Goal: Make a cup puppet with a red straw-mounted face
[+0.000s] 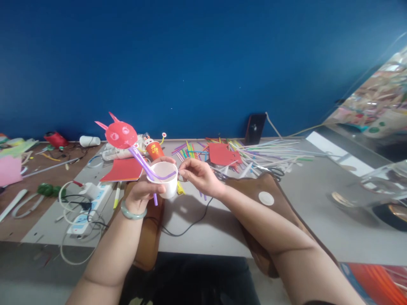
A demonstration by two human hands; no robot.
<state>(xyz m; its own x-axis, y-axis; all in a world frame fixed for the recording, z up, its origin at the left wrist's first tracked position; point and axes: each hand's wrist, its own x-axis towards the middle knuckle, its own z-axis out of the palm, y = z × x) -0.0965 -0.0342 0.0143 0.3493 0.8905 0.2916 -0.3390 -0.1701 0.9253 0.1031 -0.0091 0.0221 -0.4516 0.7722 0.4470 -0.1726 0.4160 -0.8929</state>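
Observation:
My left hand (pixel 151 186) is wrapped around a white paper cup (pixel 170 186), tilted so that its mouth faces me. A purple straw (pixel 140 159) runs from a red rabbit-like paper head (pixel 121 134) with two pointed ears down to the cup and bends across its mouth. Another purple straw end (pixel 155 199) sticks out below my left hand. At the cup's right rim, my right hand (pixel 200 176) is closed in a pinch at the tip of the bent straw; its fingertips partly hide the contact.
Loose colored straws (pixel 270 150) and red paper (pixel 221 153) lie at the back. A red decorated cup (pixel 154 149) stands behind my left hand. Left are a power strip (pixel 85 216) and cables. Scissors (pixel 275 171) and a white disc (pixel 266 198) are right; a clear container (pixel 375 186) stands farther right.

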